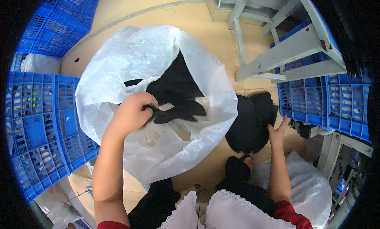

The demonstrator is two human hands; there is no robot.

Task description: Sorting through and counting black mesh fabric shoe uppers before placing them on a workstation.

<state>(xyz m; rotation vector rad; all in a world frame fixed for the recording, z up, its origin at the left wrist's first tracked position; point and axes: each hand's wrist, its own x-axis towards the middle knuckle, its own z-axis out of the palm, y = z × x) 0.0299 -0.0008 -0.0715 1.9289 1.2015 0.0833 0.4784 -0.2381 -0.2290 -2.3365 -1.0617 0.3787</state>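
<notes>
Left hand (135, 110): forearm raised from the lower edge, wrist bent inward over the mouth of a translucent white plastic bag (118, 51); fingers closed on a black fabric piece (180, 112), which lies across the bag's opening. Right hand (278, 133): well apart from the left, forearm extended forward, thumb and fingers spread, at the right edge of a stack of black fabric pieces (250, 122) on the floor; contact cannot be told.

Obscured: left fingertips; lower interior of bag; contents of the left blue crate (33, 128), behind its lattice and cut by the lens rim.

Clearances: stack between bag and right blue crate (306, 100), close to both; bare tiled floor (186, 15) beyond the bag, up to the grey-white stand (285, 57).
</notes>
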